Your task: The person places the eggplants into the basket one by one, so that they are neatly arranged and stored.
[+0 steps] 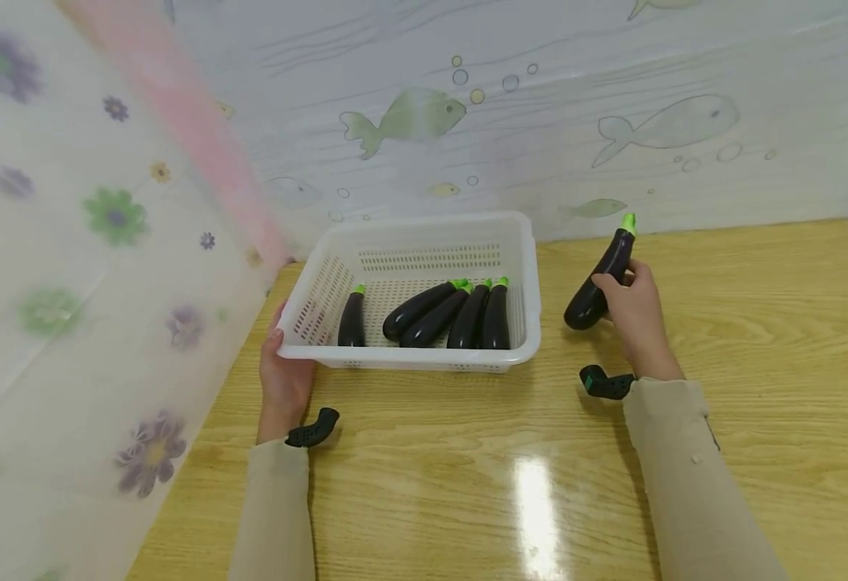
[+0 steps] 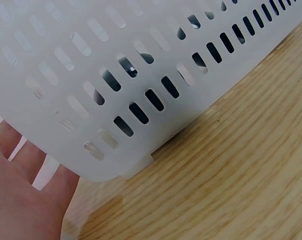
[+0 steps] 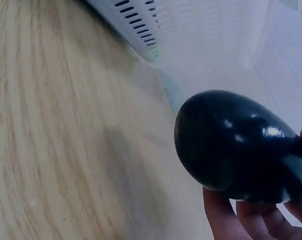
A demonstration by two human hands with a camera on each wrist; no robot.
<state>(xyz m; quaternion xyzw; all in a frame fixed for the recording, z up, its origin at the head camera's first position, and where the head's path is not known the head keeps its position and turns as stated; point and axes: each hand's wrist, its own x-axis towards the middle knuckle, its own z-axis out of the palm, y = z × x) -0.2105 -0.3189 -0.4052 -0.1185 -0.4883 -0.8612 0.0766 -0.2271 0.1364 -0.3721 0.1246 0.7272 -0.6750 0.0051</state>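
Observation:
My right hand (image 1: 636,311) grips a dark purple eggplant (image 1: 604,276) with a bright green stem, held tilted above the table to the right of the basket. Its stem points up and away, and in the right wrist view the rounded end of the eggplant (image 3: 231,145) faces the camera, with fingers curled beneath. A white perforated plastic basket (image 1: 409,353) stands on the table with several eggplants (image 1: 422,311) lying in it. At the basket's left end my left hand (image 1: 287,379) holds the side near the rim; the left wrist view shows its fingers (image 2: 28,160) along the outer wall.
The wooden table (image 1: 431,452) carries a bright light reflection near its front. Behind it hangs a sheet (image 1: 540,161) printed with fish, and a flower-patterned sheet (image 1: 89,323) runs along the left. A dark device (image 1: 313,428) sits at the left wrist, another (image 1: 605,382) at the right.

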